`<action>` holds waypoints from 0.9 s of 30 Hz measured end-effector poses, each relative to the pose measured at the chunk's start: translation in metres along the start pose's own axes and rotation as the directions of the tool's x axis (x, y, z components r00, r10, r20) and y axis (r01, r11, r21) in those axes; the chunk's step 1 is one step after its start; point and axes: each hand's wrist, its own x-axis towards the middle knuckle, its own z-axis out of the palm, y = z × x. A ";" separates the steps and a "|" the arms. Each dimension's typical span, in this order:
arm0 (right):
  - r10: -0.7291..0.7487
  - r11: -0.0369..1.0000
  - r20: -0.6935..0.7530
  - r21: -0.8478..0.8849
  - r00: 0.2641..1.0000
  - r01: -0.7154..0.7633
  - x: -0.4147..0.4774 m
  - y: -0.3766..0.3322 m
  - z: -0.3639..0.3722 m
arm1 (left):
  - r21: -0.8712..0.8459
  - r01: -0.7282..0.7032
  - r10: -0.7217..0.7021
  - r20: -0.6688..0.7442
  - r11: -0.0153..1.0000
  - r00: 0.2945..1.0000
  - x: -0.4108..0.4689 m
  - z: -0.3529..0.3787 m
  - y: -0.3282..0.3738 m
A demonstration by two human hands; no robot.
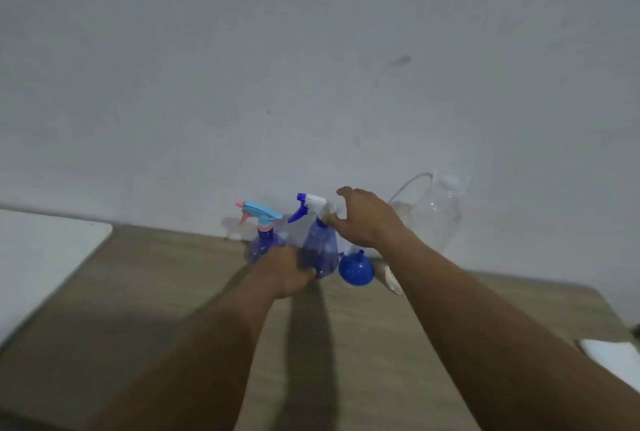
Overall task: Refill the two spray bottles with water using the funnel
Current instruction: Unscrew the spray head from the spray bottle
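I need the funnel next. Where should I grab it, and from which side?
Pinch the funnel by its spout, from above and the right: it seems to sit mouth-down with the spout up, and a spray bottle stands close on its left.

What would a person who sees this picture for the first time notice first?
Both hands meet on the spray bottle with the white and blue head, near the wall on the wooden table: the left hand grips its body and the right hand holds it at the neck. The blue funnel sits just to its right, and the second spray bottle, with a light blue and pink head, stands to its left.
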 end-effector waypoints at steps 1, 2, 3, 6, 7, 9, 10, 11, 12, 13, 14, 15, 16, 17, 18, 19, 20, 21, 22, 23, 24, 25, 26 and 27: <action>-0.002 1.000 0.011 0.000 1.000 0.002 0.006 0.000 0.004 | -0.077 -0.004 0.005 0.016 0.997 1.000 0.009 0.007 -0.004; -0.010 1.000 0.014 -0.005 1.000 0.010 0.011 0.002 0.008 | -0.123 -0.009 0.013 0.026 0.992 1.000 0.015 0.011 -0.004; -0.018 1.000 0.016 -0.010 1.000 0.018 0.015 0.004 0.013 | -0.132 -0.018 0.023 0.036 0.991 0.999 0.021 0.015 -0.003; -0.040 0.999 0.019 0.013 0.999 0.040 0.024 0.006 0.024 | -0.130 -0.041 0.042 0.007 0.991 0.999 0.019 0.011 0.013; -0.049 0.998 0.012 0.030 0.999 0.049 0.025 0.008 0.027 | -0.147 -0.055 0.054 -0.015 0.988 0.998 0.022 0.013 0.015; -0.056 0.997 0.002 0.058 0.998 0.056 0.027 0.010 0.032 | -0.175 -0.044 0.036 -0.048 0.984 0.998 0.027 0.019 0.018; -0.052 0.996 -0.001 0.078 0.999 0.052 0.027 0.011 0.034 | -0.186 -0.049 0.037 -0.067 0.981 0.997 0.029 0.022 0.018; -0.049 0.993 -0.007 0.108 0.999 0.050 0.026 0.012 0.037 | -0.186 -0.060 0.045 -0.085 0.981 0.995 0.032 0.025 0.018; -0.043 0.989 -0.010 0.139 0.999 0.044 0.025 0.012 0.038 | -0.187 -0.064 0.048 -0.091 0.980 0.995 0.030 0.025 0.019; -0.039 0.985 -0.017 0.167 0.999 0.041 0.023 0.013 0.039 | -0.196 -0.064 0.046 -0.097 0.979 0.994 0.030 0.027 0.018; -0.034 0.981 -0.020 0.188 0.999 0.037 0.020 0.013 0.040 | -0.204 -0.065 0.044 -0.104 0.977 0.994 0.028 0.028 0.017; -0.030 0.978 -0.025 0.204 0.999 0.034 0.017 0.013 0.040 | -0.212 -0.058 0.033 -0.118 0.976 0.992 0.026 0.030 0.015; -0.025 0.976 -0.026 0.216 0.999 0.030 0.013 0.012 0.040 | -0.220 -0.034 0.005 -0.129 0.975 0.992 0.023 0.030 0.014; -0.023 0.973 -0.031 0.227 0.999 0.030 0.009 0.011 0.039 | -0.240 -0.016 -0.017 -0.137 0.971 0.990 0.021 0.031 0.013; -0.018 0.971 -0.033 0.237 0.999 0.026 0.003 0.008 0.038 | -0.251 -0.013 -0.020 -0.130 0.968 0.991 0.017 0.030 0.015; -0.014 0.968 -0.043 0.249 0.999 0.024 -0.004 0.007 0.038 | -0.255 -0.022 -0.007 -0.113 0.967 0.994 0.013 0.030 0.017; -0.006 0.965 -0.049 0.260 0.999 0.019 -0.011 0.005 0.036 | -0.247 -0.032 0.013 -0.077 0.969 0.997 0.007 0.028 0.020; -0.001 0.962 -0.058 0.271 0.998 0.017 -0.019 0.003 0.035 | -0.235 -0.038 0.030 -0.038 0.971 0.999 0.001 0.027 0.022; 0.006 0.960 -0.063 0.280 0.998 0.012 -0.028 0.002 0.032 | -0.225 -0.038 0.037 -0.011 0.974 0.999 -0.007 0.026 0.024; 0.013 0.957 -0.070 0.289 0.997 0.007 -0.037 0.001 0.030 | -0.235 -0.048 0.049 0.001 0.971 0.999 -0.014 0.027 0.023; 0.030 0.954 -0.071 0.299 0.997 -0.007 -0.046 -0.001 0.028 | -0.250 -0.058 0.061 0.005 0.966 0.998 -0.021 0.030 0.021; 0.050 0.949 -0.075 0.314 0.996 -0.024 -0.056 -0.001 0.026 | -0.277 -0.063 0.063 -0.009 0.959 0.998 -0.028 0.033 0.019; 0.074 0.943 -0.075 0.329 0.994 -0.046 -0.066 -0.002 0.024 | -0.301 -0.058 0.056 -0.018 0.952 0.998 -0.038 0.036 0.017; 0.095 0.937 -0.076 0.344 0.993 -0.063 -0.076 -0.003 0.023 | -0.322 -0.064 0.058 -0.026 0.945 0.998 -0.046 0.040 0.014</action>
